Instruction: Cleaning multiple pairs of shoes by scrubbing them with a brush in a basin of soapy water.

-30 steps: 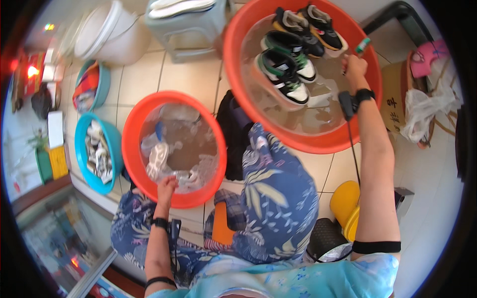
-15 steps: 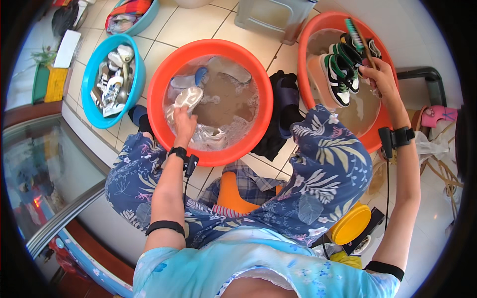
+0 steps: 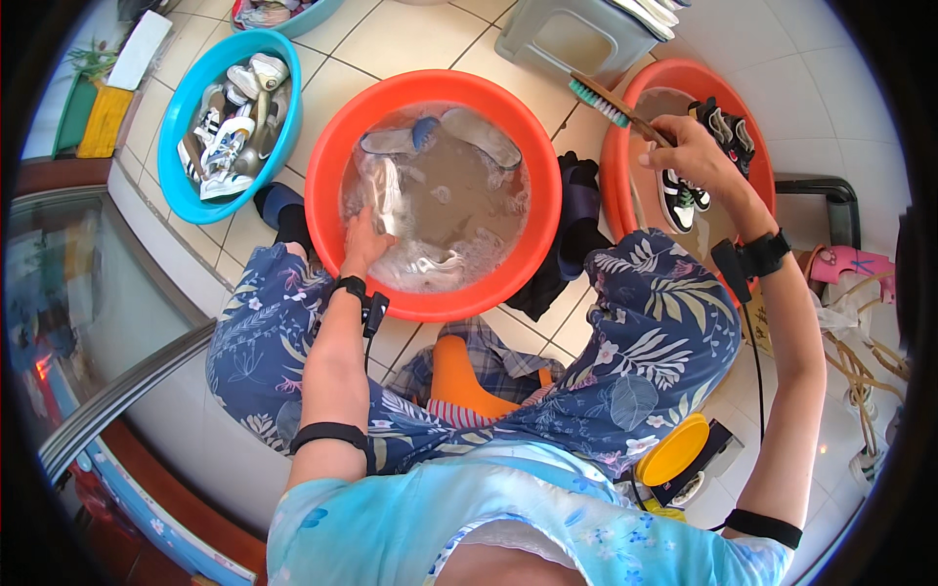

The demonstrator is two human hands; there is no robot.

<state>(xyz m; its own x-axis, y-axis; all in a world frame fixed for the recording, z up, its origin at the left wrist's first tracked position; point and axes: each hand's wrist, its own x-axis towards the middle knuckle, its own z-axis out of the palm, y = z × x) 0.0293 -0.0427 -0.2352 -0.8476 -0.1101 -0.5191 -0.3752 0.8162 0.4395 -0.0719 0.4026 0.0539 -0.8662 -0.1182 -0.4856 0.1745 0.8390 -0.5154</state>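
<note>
A wooden-handled scrubbing brush [image 3: 604, 102] with teal and white bristles is in my right hand [image 3: 696, 156], whose fingers close round its handle. It hangs in the air between the two red basins. My left hand [image 3: 365, 240] reaches into the middle red basin [image 3: 323, 244] and grips the near end of a pale shoe [image 3: 385, 188], at the left side of the murky, sudsy water. Another whitish shoe [image 3: 436, 266] lies half under the foam near it. Two greyish soles, one of them a grey sole [image 3: 481, 137], float at the far side.
At the left, a blue basin [image 3: 179, 186] holds several shoes. Black, white and green sneakers [image 3: 681, 200] sit in the right red basin [image 3: 760, 107]. Behind stands a grey stool [image 3: 572, 44]. An orange seat [image 3: 457, 376] is between my legs; a glass-topped cabinet [image 3: 107, 283] stands left.
My right hand has swung the brush leftward, away from the right basin. The shoe in my left hand has turned and now lies lower in the water. The view has shifted slightly.
</note>
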